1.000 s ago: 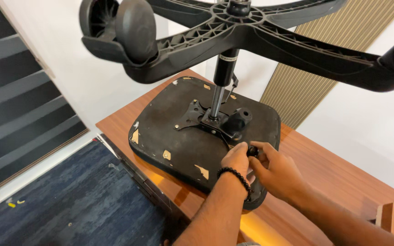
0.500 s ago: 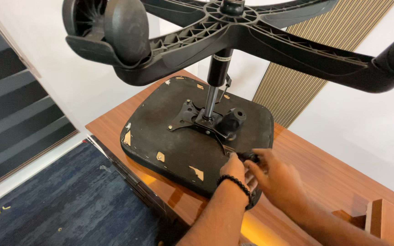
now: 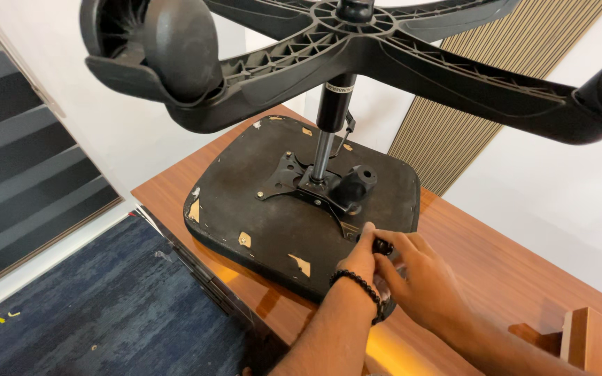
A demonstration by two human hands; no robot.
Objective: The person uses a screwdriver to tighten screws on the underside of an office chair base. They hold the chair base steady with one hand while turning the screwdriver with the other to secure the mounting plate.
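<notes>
An office chair lies upside down on a wooden table (image 3: 496,257). Its worn black seat pan (image 3: 273,216) faces up, with a metal mounting plate (image 3: 294,184) and a gas cylinder (image 3: 330,118) rising to the star base (image 3: 384,56). My left hand (image 3: 358,259), with a black bead bracelet on the wrist, and my right hand (image 3: 423,285) meet at the near right corner of the plate. Both close around a small black tool handle (image 3: 382,246). Its tip is hidden by my fingers.
A caster wheel (image 3: 168,42) hangs at the upper left on one base arm. A black adjustment knob (image 3: 355,182) sticks out of the mechanism. Blue carpet (image 3: 85,313) lies left of the table, a slatted wall panel (image 3: 454,132) stands behind, and a wooden block (image 3: 593,338) sits at the lower right.
Both hands stay at the same corner of the plate, with only small shifts of the fingers around the tool. The view has moved slightly.
</notes>
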